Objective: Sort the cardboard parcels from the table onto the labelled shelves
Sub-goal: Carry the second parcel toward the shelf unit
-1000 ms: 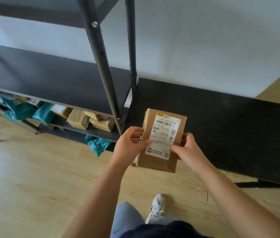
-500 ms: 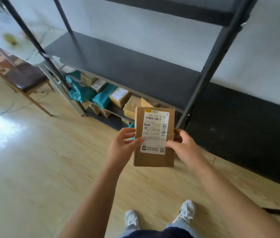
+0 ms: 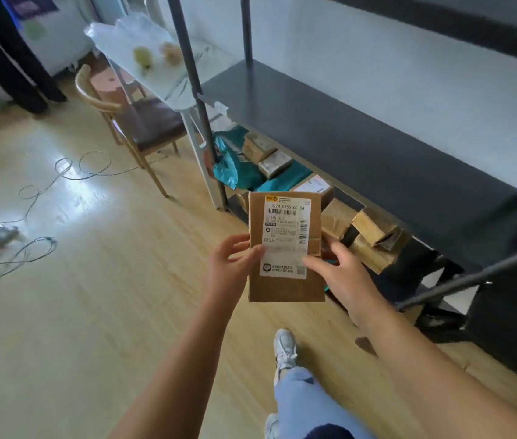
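Two hands, left hand (image 3: 230,269) and right hand (image 3: 342,275), gripping one upright cardboard parcel (image 3: 285,286)

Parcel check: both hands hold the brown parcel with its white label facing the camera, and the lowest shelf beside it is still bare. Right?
Not quite. The head view shows the lowest shelf already holds brown boxes and teal bags. The rest stands: the left hand and right hand hold the brown parcel, white label facing the camera.

wooden chair (image 3: 130,122); floor cables (image 3: 29,217)
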Demonstrator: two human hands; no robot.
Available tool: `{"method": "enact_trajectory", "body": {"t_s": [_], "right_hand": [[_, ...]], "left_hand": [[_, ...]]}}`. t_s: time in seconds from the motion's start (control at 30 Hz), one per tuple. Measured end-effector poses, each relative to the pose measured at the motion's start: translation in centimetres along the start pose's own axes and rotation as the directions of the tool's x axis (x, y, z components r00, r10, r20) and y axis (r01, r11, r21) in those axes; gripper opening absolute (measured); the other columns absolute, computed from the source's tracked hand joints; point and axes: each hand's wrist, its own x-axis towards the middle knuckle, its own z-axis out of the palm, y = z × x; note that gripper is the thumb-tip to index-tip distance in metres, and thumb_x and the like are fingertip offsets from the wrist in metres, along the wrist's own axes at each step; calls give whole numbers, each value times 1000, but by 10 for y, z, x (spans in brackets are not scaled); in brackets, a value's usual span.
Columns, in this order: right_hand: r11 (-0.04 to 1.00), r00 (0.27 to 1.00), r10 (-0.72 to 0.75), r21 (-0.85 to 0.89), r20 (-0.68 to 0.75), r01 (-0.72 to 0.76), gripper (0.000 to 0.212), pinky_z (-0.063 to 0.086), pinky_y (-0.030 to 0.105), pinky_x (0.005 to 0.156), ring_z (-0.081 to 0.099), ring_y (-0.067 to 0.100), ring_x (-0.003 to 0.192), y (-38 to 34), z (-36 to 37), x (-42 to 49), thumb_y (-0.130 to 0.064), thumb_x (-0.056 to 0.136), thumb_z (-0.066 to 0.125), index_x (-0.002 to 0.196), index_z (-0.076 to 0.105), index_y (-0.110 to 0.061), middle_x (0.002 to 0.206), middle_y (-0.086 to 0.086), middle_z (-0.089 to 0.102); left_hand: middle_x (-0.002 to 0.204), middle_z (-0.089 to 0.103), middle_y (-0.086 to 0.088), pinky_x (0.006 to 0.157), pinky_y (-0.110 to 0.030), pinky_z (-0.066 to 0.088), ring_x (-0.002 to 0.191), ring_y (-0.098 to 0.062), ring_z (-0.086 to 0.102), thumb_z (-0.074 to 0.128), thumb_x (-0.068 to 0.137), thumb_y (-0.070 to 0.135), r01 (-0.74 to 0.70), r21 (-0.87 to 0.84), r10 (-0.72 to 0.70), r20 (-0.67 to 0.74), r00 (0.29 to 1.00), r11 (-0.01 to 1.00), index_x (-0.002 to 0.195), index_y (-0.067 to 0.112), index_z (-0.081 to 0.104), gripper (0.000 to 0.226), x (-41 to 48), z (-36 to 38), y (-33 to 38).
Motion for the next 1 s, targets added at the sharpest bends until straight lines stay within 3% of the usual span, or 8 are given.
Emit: {"method": "enact_trajectory", "body": {"t_s": [0.07,0.17,0.3,0.47,0.57,0.77,0.87,1.0], "right_hand": [[1000,1000,4,-3,12,-4,45,53,34,88,61,12,110,-15,11,30,-49,80,68,124,58,-45,113,-14,68],[1000,999,-16,-15,29,16,39,48,15,59,64,3,88,-47,25,76,-40,87,67,125,58,-38,99,-14,69],[999,998,-35,-22,57,36,43,45,8,46,64,1,79,-90,48,137,-36,89,66,130,55,-33,94,-12,69],[998,992,-62,-23,110,65,52,49,15,56,64,6,86,-144,90,204,-35,89,66,138,46,-29,105,-5,66],[997,993,-76,-20,91,78,52,54,20,61,67,7,86,-170,116,234,-36,87,68,135,49,-27,103,-4,68],[998,1000,2,-57,-30,-4,73,53,42,91,61,20,113,-204,162,293,-56,77,67,138,44,-23,124,-3,63],[999,988,44,-7,-149,-46,71,48,35,83,57,21,114,-222,184,314,-49,83,67,141,39,-20,128,-3,59],[993,955,103,84,-278,-83,53,48,29,73,61,12,97,-238,211,331,-48,81,70,121,49,-21,113,-4,64]], "left_hand": [[114,72,-5,84,-42,60,97,-18,71,71,88,30,6,6,-6,-24,1000,1000,120,18,65,35,26,-9,8],[115,70,-5,81,-35,61,96,-14,70,68,90,31,-6,18,7,-43,999,1000,126,20,64,38,71,-23,26],[106,71,0,61,-15,54,88,0,66,65,92,30,13,51,-11,-49,999,999,134,25,58,43,127,-49,56],[112,70,-3,60,-14,54,96,-8,67,65,93,25,13,65,-7,-99,995,998,141,25,53,50,192,-86,87],[120,66,-5,74,-24,58,104,-16,66,68,90,26,50,45,-43,-128,991,998,140,22,53,52,227,-108,99],[110,71,-6,78,-31,60,99,-17,69,71,88,26,73,83,-70,-47,996,994,118,13,60,34,317,-149,117],[110,72,-1,79,-32,60,96,-13,69,68,89,24,35,166,-44,50,998,985,118,19,62,30,361,-170,130],[118,68,-5,91,-38,57,104,-16,67,63,90,19,10,233,-62,215,975,972,134,21,57,45,410,-192,152]]}}
